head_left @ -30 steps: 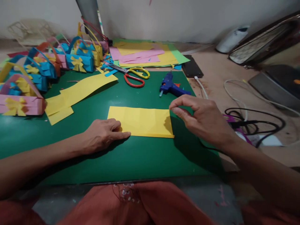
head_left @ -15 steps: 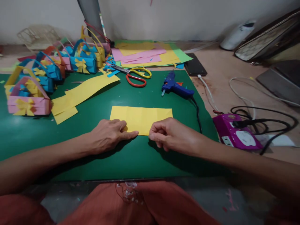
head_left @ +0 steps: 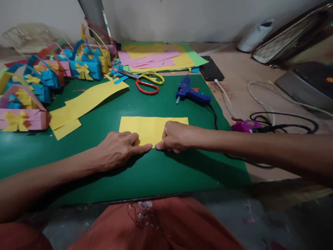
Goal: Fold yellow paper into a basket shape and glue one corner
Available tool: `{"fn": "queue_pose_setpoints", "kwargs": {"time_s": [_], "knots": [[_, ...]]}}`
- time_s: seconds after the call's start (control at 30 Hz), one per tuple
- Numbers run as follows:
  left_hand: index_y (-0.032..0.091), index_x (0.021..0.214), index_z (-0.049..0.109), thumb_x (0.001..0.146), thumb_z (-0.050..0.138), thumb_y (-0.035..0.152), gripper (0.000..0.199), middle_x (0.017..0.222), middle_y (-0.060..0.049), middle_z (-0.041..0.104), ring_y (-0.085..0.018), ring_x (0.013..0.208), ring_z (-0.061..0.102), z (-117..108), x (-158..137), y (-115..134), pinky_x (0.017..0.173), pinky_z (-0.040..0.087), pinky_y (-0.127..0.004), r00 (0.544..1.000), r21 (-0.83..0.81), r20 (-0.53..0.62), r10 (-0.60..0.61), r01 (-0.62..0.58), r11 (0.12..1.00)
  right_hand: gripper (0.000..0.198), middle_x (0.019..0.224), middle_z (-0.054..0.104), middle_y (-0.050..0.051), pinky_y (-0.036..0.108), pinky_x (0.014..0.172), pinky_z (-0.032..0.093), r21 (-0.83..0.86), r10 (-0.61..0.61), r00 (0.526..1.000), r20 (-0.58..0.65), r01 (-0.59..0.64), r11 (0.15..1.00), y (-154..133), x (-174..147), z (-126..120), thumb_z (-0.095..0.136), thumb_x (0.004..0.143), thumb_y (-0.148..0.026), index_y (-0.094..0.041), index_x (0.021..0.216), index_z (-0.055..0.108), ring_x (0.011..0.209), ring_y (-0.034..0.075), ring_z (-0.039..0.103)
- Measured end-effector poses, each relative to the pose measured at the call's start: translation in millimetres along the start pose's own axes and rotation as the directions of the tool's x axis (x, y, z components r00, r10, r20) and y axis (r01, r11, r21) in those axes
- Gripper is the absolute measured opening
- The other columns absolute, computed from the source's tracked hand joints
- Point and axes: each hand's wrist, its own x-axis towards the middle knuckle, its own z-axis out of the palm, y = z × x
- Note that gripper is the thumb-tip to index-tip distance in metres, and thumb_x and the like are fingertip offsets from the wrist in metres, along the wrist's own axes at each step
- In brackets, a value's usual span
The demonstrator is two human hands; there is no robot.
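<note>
A rectangular piece of yellow paper with faint upright crease lines lies flat on the green mat. My left hand rests on its near left part, fingers curled and thumb stretched along the near edge. Close beside that thumb, my right hand is closed, its thumb tip pressing the same edge near the middle. The curled fingers and forearm of the right hand cover the paper's lower right part. Whether a fold lies under the thumbs cannot be made out.
Scissors and a blue glue gun lie beyond the paper. Yellow strips and several small paper baskets stand left. Coloured sheets, a black phone and a purple power socket with cables are farther off.
My right hand has slid left along the paper's near edge, closer to my left thumb. My left hand stays on the paper. The view has shifted slightly.
</note>
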Motion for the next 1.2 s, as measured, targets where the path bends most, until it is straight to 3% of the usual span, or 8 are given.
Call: {"fn": "queue_pose_setpoints", "kwargs": {"time_s": [0.3,0.67,0.83,1.07,1.2], "knots": [[0.039,0.125,0.048,0.088,0.041,0.016,0.044,0.075,-0.001,0.05,-0.012,0.059,0.043,5,-2,0,0.048,0.013,-0.024,0.998,-0.011,-0.059,0.001,-0.001,1.0,0.027,0.041,0.05,-0.003,0.023,0.044,0.033,0.013,0.046,0.999,-0.003,-0.046,0.999,8,-7,0,0.057,0.078,-0.03,-0.015,0.055,0.054,0.037,0.007,0.04],[0.035,0.124,0.051,0.092,0.034,0.018,0.04,0.076,-0.002,0.05,-0.012,0.061,0.044,9,-5,-1,0.048,0.016,-0.026,0.994,-0.061,-0.108,-0.005,-0.002,0.998,0.031,0.04,0.051,0.0,0.021,0.04,0.031,0.118,-0.015,0.997,-0.069,0.023,0.993,61,-9,10,0.054,0.073,-0.034,-0.017,0.047,0.049,0.036,0.007,0.041],[0.035,0.122,0.053,0.094,0.03,0.019,0.04,0.077,-0.003,0.052,-0.012,0.06,0.043,13,-6,-1,0.049,0.015,-0.025,0.986,-0.103,-0.165,-0.016,-0.001,0.995,0.033,0.038,0.049,-0.001,0.02,0.038,0.028,0.184,0.067,0.993,-0.1,-0.048,0.982,80,-15,13,0.054,0.075,-0.034,-0.017,0.047,0.049,0.033,0.005,0.037],[0.035,0.122,0.053,0.094,0.03,0.017,0.041,0.076,-0.003,0.051,-0.012,0.061,0.044,13,-5,0,0.049,0.015,-0.025,0.987,-0.103,-0.158,-0.024,0.007,0.995,0.037,0.035,0.044,-0.002,0.022,0.037,0.025,0.264,0.157,0.98,-0.124,-0.12,0.957,94,-22,19,0.054,0.078,-0.033,-0.017,0.045,0.047,0.031,0.005,0.032],[0.035,0.121,0.054,0.095,0.028,0.018,0.041,0.076,-0.003,0.052,-0.012,0.061,0.045,12,-6,0,0.048,0.017,-0.025,0.988,-0.092,-0.155,-0.018,0.004,0.996,0.037,0.038,0.047,-0.001,0.022,0.039,0.026,0.268,0.139,0.983,-0.117,-0.103,0.958,97,-30,17,0.053,0.079,-0.033,-0.018,0.046,0.047,0.033,0.006,0.036]]}}
